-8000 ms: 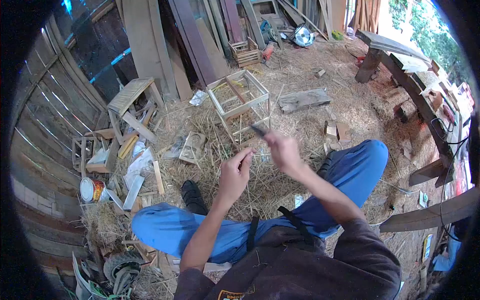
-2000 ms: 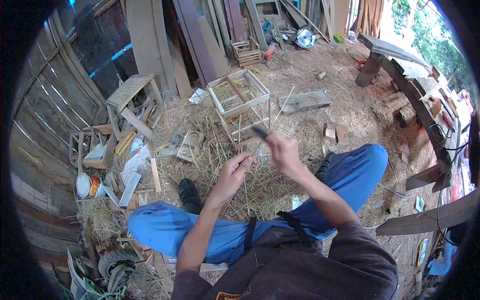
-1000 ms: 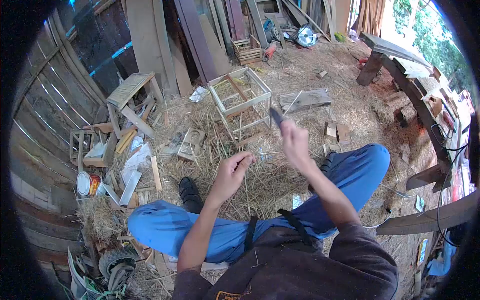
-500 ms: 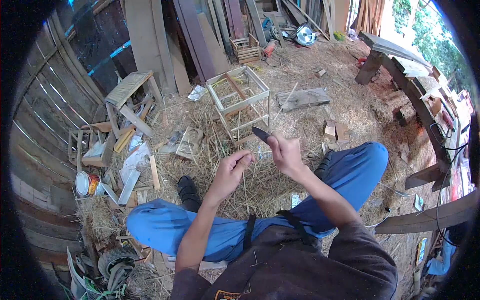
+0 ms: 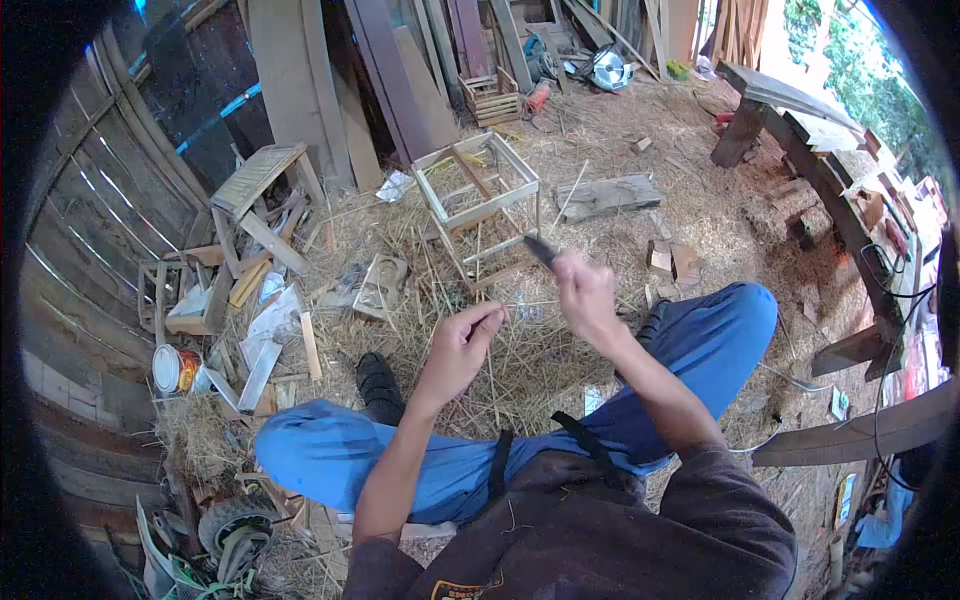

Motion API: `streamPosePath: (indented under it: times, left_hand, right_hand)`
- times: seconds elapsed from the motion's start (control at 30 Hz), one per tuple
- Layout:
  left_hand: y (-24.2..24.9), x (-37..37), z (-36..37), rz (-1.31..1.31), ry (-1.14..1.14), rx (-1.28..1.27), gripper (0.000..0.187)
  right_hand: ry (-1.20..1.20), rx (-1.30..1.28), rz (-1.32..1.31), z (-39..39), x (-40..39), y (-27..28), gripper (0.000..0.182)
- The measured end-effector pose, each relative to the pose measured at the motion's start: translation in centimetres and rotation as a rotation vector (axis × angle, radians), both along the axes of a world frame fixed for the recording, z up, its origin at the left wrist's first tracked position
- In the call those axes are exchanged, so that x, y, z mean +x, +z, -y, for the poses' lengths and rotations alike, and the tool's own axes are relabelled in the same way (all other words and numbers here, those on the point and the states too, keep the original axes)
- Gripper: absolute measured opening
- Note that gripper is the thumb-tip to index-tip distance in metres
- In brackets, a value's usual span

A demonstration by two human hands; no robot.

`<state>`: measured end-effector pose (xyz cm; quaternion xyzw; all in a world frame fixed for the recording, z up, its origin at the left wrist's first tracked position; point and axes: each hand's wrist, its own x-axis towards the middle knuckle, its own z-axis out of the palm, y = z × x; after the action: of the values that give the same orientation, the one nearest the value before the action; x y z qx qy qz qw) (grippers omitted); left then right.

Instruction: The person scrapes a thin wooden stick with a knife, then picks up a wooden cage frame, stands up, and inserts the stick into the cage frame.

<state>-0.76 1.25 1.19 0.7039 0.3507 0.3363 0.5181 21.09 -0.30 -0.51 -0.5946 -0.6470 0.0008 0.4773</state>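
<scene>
The right hand grips a dark, narrow-bladed knife, now farther from the left hand, whose fingertips stay pinched closed; whether they hold anything is unclear.

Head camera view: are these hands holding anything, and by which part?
The right hand grips a dark-bladed knife by its handle end, hidden in the fist. The left hand's fingertips are pinched together; whether they hold anything cannot be told.

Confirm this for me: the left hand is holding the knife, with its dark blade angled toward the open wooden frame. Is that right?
Not quite: the head view shows the knife in the right hand. Its dark blade is indeed angled toward the open wooden frame.
</scene>
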Motion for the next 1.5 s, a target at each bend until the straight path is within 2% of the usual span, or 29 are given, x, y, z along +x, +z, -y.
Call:
streamPosePath:
  times: [0.07,0.17,0.23,0.37,0.4,0.5,0.53,0.63,0.67,0.7,0.77,0.9,0.93,1.03,1.07,1.17,1.23,1.33,1.43,1.47,1.5]
  left_hand:
    - [-0.1,0.0,-0.1,-0.004,-0.001,-0.024,0.028]
    - [-0.8,-0.1,-0.4,0.028,-0.003,0.028,0.028]
    - [-1.1,0.2,-0.2,0.067,-0.002,0.092,0.028]
    - [-0.8,0.0,-0.4,0.026,-0.005,0.0,0.028]
    - [-0.3,0.0,-0.2,0.035,0.0,0.007,0.027]
    - [-0.5,0.1,0.0,0.044,0.016,-0.008,0.025]
    - [-0.6,0.2,0.0,0.046,0.02,-0.015,0.024]
    - [0.1,0.0,0.0,0.024,0.057,-0.064,0.024]
    - [0.4,-0.1,0.0,0.032,0.053,-0.048,0.024]
    - [0.5,0.0,0.1,0.04,0.048,-0.034,0.025]
    - [0.4,0.1,0.3,0.044,0.043,-0.023,0.025]
    - [-0.5,0.6,0.1,0.093,0.069,-0.023,0.027]
    - [-0.7,0.6,-0.1,0.122,0.08,-0.026,0.027]
    - [0.7,0.2,0.4,0.046,0.037,-0.095,0.028]
    - [0.1,0.2,0.2,0.049,0.03,-0.078,0.028]
    - [-1.4,0.5,-0.2,0.079,0.031,-0.038,0.027]
    - [-1.2,0.6,-0.2,0.115,0.062,-0.043,0.026]
    - [-0.2,0.2,0.0,0.029,0.038,-0.071,0.027]
    - [-0.6,0.5,0.2,0.005,0.065,-0.029,0.026]
    - [-0.7,0.6,0.1,0.007,0.064,-0.047,0.025]
    - [-0.8,0.6,0.0,0.007,0.063,-0.064,0.025]
  right_hand:
    - [0.03,0.049,0.086,0.0,-0.4,-0.5,0.035]
    - [-0.057,-0.013,-0.082,-1.0,0.5,0.5,0.028]
    - [-0.005,0.049,-0.023,-0.7,0.1,-0.2,0.026]
    - [0.007,0.037,0.09,-0.5,-0.2,-0.6,0.022]
    - [-0.012,0.071,-0.02,-0.7,-0.2,0.2,0.017]
    - [0.011,0.042,-0.002,-0.5,-0.3,-0.6,0.014]
    - [0.02,0.041,0.159,-0.1,-0.8,-1.1,0.015]
    - [0.065,0.104,0.18,-0.3,-1.4,-0.7,0.017]
    - [0.005,-0.005,0.026,-0.7,-1.0,-0.6,0.017]
    - [0.0,0.011,0.026,-0.8,-0.8,-0.5,0.016]
    - [-0.014,0.039,0.028,-0.7,-0.5,-0.4,0.015]
    - [0.159,-0.016,0.165,0.9,-2.8,-0.6,0.019]
    - [0.107,0.032,0.073,-0.1,-2.6,-1.3,0.02]
    - [-0.073,-0.046,-0.018,-1.2,-0.8,-0.3,0.019]
    - [-0.075,0.036,0.03,-1.2,-1.0,-1.5,0.021]
    - [0.137,0.04,0.188,0.8,-3.1,-1.7,0.023]
    - [0.061,0.049,0.08,-0.4,-3.0,-1.2,0.022]
    - [-0.095,-0.032,-0.052,-1.6,-0.6,-0.5,0.021]
    - [-0.017,0.06,0.144,-0.2,-1.8,-1.2,0.02]
    - [0.088,0.107,0.195,0.0,-2.0,-0.9,0.018]
    - [0.051,0.094,0.202,-0.3,-1.9,-0.9,0.017]
